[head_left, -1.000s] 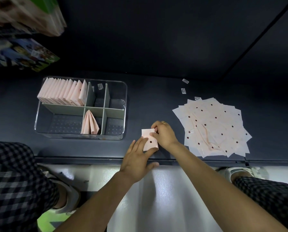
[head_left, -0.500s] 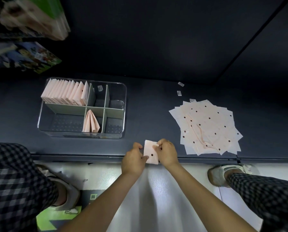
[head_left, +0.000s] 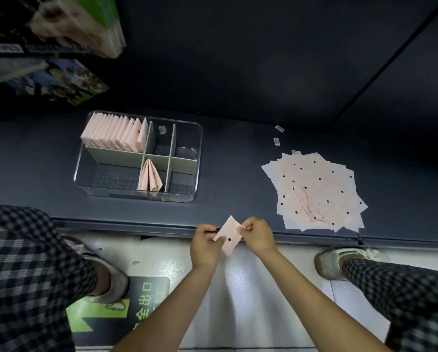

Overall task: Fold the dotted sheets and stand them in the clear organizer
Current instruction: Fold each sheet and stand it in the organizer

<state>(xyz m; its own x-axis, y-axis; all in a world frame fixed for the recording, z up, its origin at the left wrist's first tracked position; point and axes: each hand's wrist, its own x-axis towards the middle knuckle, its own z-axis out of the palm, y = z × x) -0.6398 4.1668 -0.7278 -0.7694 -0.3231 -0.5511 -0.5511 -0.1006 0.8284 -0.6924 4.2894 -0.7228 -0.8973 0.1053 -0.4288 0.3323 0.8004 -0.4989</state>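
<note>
A small folded pink dotted sheet (head_left: 228, 236) hangs tilted just off the front edge of the dark table, pinched between my left hand (head_left: 206, 243) on its left side and my right hand (head_left: 258, 235) on its right corner. The clear organizer (head_left: 197, 163) with grey-green dividers stands on the table at left. Its back left compartment holds a row of several folded sheets (head_left: 116, 134) standing upright. A couple more folded sheets (head_left: 149, 178) stand fanned in the front middle compartment. A loose pile of flat dotted sheets (head_left: 314, 191) lies on the table at right.
The table's front edge (head_left: 126, 224) runs across the view, with my checked trouser legs and shoes below it. Small paper scraps (head_left: 277, 141) lie behind the pile. Boxes and a colourful package (head_left: 57, 82) hang at the upper left.
Both hands have lifted the folded sheet from the table surface and drawn it back past the front edge. It now sits tilted between my fingers; before, my hands pressed it flat.
</note>
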